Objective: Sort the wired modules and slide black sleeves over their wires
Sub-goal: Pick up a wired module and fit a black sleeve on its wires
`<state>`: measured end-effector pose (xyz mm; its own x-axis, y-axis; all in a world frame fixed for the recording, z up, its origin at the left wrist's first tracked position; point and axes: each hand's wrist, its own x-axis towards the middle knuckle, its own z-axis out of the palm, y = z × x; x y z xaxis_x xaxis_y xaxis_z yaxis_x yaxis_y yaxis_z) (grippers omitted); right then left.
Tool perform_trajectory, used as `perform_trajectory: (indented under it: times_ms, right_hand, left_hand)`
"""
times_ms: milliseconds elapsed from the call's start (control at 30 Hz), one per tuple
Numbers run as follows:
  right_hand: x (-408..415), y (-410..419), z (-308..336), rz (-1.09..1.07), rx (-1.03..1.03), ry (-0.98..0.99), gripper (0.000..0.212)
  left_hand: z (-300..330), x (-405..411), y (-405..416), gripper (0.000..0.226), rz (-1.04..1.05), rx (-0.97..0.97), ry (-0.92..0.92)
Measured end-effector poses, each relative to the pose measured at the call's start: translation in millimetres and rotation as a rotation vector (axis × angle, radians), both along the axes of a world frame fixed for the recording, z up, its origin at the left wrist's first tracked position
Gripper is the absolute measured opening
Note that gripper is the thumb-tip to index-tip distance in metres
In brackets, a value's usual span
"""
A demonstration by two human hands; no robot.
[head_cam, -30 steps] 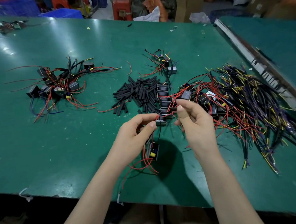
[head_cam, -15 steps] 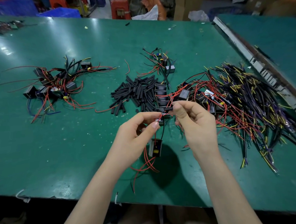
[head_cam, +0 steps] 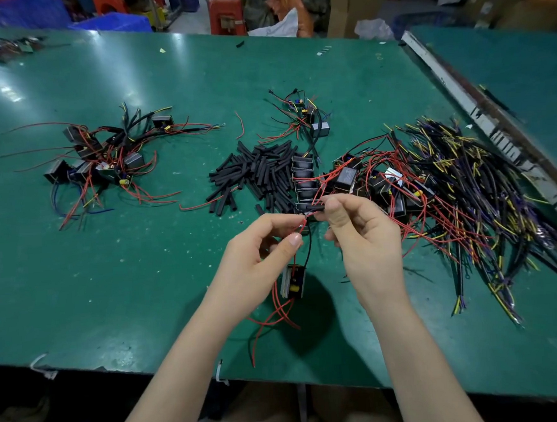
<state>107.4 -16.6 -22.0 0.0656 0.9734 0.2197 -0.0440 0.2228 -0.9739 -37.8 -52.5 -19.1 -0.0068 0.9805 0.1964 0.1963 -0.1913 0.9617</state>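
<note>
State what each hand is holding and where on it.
The left hand pinches the hanging module's wires near their free ends. The right hand pinches one black sleeve at its end.

Assembly workshop, green worktable [head_cam: 145, 282], wired modules [head_cam: 100, 155]

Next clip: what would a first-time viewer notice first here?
Centre frame, the left hand pinches red wires while the right hand holds a black sleeve at their tips, a small module dangling below. Behind lies a heap of black sleeves; a big tangle of wired modules spreads right.
</note>
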Motion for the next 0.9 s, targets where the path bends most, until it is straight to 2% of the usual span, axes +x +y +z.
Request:
perform_trajectory:
  times_ms: [267,900]
  right_hand:
    - [9.5,2.6,3.5,-0.049,0.016,0.029,0.016]
    - [4.7,-1.5,1.5,-0.019,0.045,0.026,0.012]
  left_hand:
    - [0.9,-0.4,-2.6,0.024,0.031,-0.021,-0.021]
    - [-2.7,-2.4,1.0,0.025,0.038,-0.011,-0.003]
